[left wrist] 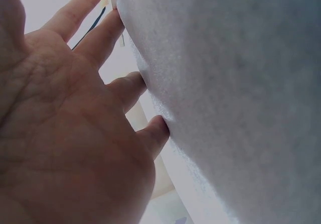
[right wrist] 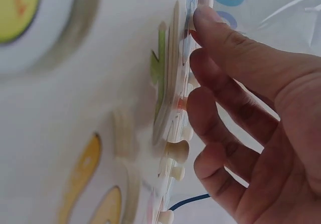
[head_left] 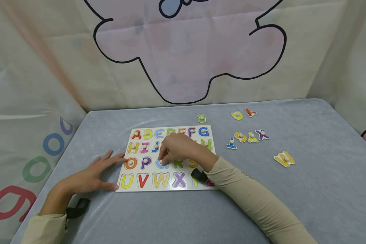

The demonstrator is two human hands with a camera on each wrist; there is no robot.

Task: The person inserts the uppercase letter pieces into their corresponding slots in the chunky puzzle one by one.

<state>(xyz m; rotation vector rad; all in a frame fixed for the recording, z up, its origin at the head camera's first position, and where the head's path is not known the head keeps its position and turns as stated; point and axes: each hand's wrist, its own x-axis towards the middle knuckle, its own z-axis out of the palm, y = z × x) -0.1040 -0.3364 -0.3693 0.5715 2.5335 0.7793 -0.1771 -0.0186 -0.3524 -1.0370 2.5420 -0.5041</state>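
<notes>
A white alphabet puzzle board (head_left: 167, 189) with coloured letters lies on the table. My right hand (head_left: 183, 147) reaches over its middle and pinches the knob of a blue letter Q piece (head_left: 162, 165) in the third row; the fingers partly cover it. In the right wrist view the thumb and index finger meet near the top at the blue piece (right wrist: 188, 28), the other fingers curled loosely. My left hand (head_left: 93, 174) is spread at the board's left side, fingertips at the edge by the orange O (head_left: 130, 163) and thumb at the lower left corner.
Right of the board lie loose knobbed letters, among them a yellow W (head_left: 285, 159), a purple X (head_left: 262, 134), a blue piece (head_left: 231, 143) and a red A (head_left: 250, 112). A green piece (head_left: 201, 118) lies behind the board. A grey cloth covers the table (head_left: 177, 217).
</notes>
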